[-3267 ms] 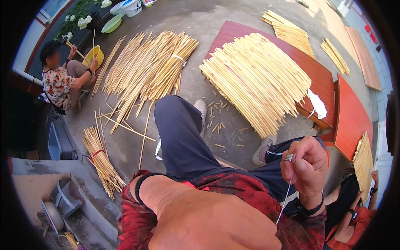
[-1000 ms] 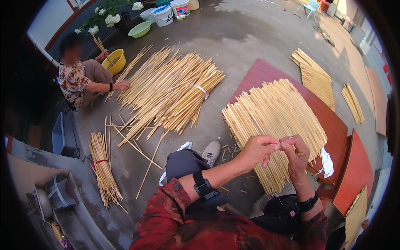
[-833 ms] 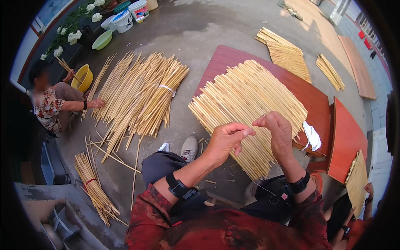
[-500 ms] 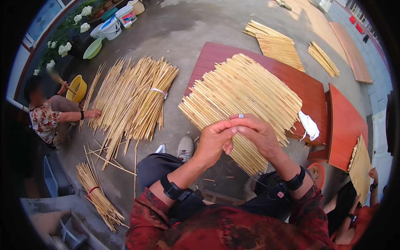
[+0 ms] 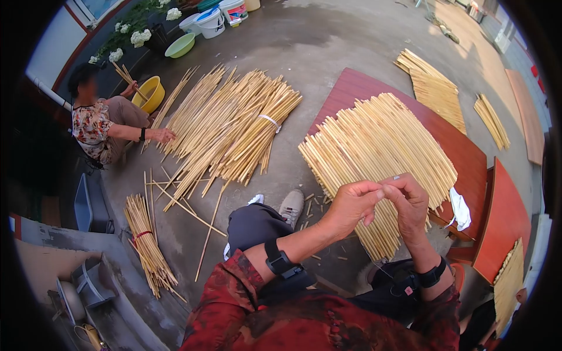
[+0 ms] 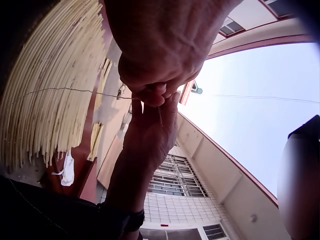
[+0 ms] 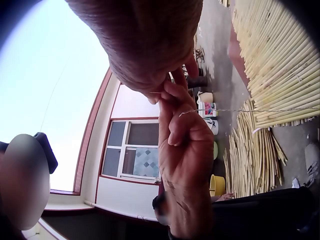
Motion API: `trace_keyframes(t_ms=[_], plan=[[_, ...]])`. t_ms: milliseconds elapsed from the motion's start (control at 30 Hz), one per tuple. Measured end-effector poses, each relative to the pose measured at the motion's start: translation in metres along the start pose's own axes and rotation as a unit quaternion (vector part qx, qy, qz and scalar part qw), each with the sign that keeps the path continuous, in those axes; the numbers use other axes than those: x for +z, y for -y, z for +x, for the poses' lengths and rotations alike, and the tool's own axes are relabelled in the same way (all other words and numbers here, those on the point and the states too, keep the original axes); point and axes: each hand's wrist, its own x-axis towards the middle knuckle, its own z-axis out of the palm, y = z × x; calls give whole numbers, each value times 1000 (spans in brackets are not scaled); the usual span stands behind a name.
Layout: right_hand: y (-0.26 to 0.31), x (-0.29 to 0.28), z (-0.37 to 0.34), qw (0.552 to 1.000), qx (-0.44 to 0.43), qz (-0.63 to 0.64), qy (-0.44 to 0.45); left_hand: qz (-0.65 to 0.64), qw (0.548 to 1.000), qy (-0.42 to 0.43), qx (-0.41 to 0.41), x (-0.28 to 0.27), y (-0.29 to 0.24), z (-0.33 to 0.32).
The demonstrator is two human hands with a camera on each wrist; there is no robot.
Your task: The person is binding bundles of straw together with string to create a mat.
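In the head view my left hand (image 5: 354,203) and right hand (image 5: 410,205) meet at the fingertips over a mat of pale stalks (image 5: 380,146). The left fingers pinch a thin thread (image 7: 235,110), which runs off past the mat in the right wrist view. Between the right thumb and finger shows a fine needle-like sliver (image 7: 156,92); its ends are mostly hidden. A metal thimble ring (image 5: 396,176) sits on a right finger. From the mat's near corner, a loose strand (image 5: 383,271) drops toward my lap.
The mat lies on a red-brown table board (image 5: 345,88). Loose stalks (image 5: 234,123) spread at left, near a tied bundle (image 5: 146,245) and a seated person (image 5: 99,126) by a yellow basin (image 5: 153,93). A white cloth (image 5: 460,209) hangs at the board's edge.
My hands have come up from near the lap to over the mat. They parted briefly, then met again at the fingertips. The head view has swung about; the seated person's arm reaches to the stalks.
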Motion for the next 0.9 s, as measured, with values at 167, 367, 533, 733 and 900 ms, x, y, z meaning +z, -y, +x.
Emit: trace_keyframes(t_ms=[167, 367, 533, 733, 900], plan=[[-1, 2, 3, 1000, -9, -10, 11, 8, 1000, 18, 11, -3, 0, -2], [1, 2, 9, 997, 51, 59, 10, 76, 997, 3, 28, -4, -4, -4], [3, -10, 22, 965, 144, 217, 35, 82, 997, -1, 11, -7, -8, -8], [10, -2, 10, 975, 87, 101, 177, 34, 999, 13, 26, -9, -11, -12], [13, -4, 3, 978, 73, 77, 181, 35, 999, 11, 30, -6, -10, -12]])
